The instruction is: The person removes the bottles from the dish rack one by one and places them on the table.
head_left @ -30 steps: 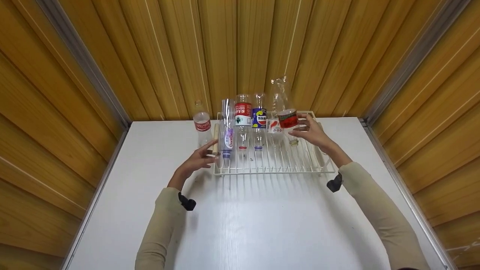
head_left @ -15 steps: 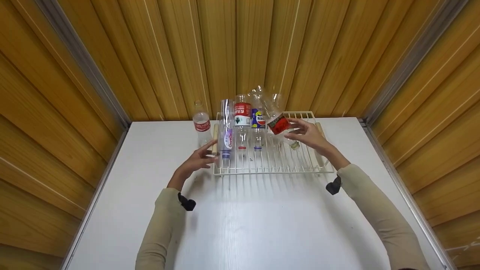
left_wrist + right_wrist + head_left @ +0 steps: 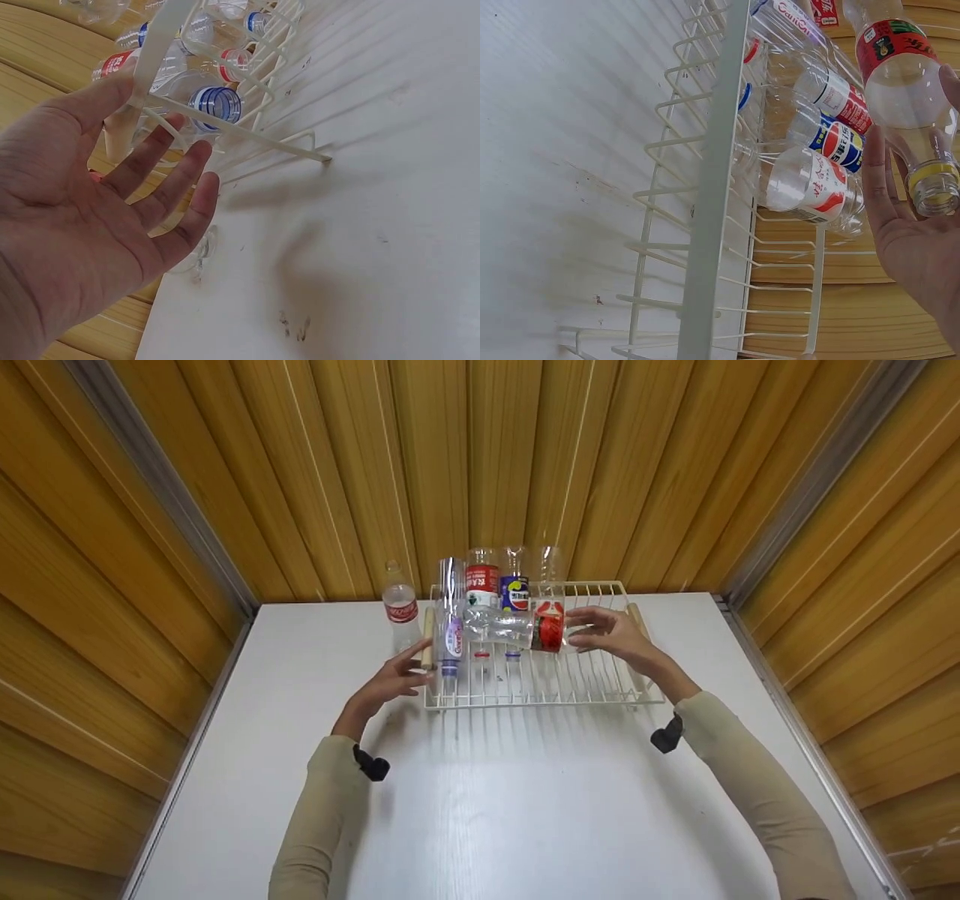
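My right hand (image 3: 619, 637) grips a clear plastic bottle (image 3: 547, 631) with a red label near its neck, which shows a yellow ring in the right wrist view. The bottle lies level above the white wire rack (image 3: 544, 705), its base toward the left. Under it, several clear bottles rest neck-down in the rack: one with a purple label (image 3: 454, 637), one with a red-and-white label (image 3: 481, 579), one with a blue label (image 3: 515, 592), and another red-and-white one (image 3: 826, 184). My left hand (image 3: 386, 682) has loosely spread fingers, its thumb touching the rack's left wooden handle (image 3: 120, 135).
A bottle with a red cola label (image 3: 402, 611) stands upright on the white table (image 3: 480, 810), left of the rack. Another wooden handle (image 3: 637, 621) is on the rack's right side. Yellow wood-look panels (image 3: 510, 457) rise behind the table and on both sides.
The red-label bottle has swung from upright, base up, to level, its base turning leftward and down over the other bottles. My right hand turned with it; my left hand stayed put.
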`<state>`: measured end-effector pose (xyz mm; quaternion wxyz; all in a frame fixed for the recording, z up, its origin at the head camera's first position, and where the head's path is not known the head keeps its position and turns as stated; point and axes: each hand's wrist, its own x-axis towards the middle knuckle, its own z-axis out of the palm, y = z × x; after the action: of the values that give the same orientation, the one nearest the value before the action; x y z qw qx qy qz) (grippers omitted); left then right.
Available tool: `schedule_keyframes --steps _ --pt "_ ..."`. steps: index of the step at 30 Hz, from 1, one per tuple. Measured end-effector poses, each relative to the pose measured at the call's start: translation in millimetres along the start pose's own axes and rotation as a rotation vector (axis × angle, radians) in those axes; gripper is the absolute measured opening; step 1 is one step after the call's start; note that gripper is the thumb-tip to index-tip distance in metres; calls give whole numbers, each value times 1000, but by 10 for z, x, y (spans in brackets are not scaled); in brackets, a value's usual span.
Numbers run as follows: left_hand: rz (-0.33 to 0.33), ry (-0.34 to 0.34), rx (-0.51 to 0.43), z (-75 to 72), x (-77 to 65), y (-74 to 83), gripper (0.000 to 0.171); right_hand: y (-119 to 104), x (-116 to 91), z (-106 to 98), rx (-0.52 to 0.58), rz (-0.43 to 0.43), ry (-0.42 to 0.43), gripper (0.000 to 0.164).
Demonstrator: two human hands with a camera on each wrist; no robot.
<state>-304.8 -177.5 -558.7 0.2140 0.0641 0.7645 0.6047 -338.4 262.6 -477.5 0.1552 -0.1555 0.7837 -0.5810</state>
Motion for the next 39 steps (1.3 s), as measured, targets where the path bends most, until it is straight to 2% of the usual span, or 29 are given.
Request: schedule_keyframes --steps 10,14,21,26,31,35,39 --pt "29 -19 36 -27 -10 62 76 13 -43 -5 49 -29 -27 56" --pt "35 -1 62 -80 -50 113 77 12 -56 3 51 -36 -43 56" --pt "30 75 106 -214 -174 289 68 -16 -104 18 25 -28 -63 53" --pt "59 89 123 -231 -245 489 55 -56 -129 40 18 -33 -84 53" --pt "154 34 137 -162 -271 630 52 -93 -139 93 21 -26 -111 52" --pt "235 -65 155 -80 -273 691 53 -109 -158 138 12 -37 -137 53" --pt "267 -166 210 0 -254 733 57 -109 -183 172 1 -39 -163 54"
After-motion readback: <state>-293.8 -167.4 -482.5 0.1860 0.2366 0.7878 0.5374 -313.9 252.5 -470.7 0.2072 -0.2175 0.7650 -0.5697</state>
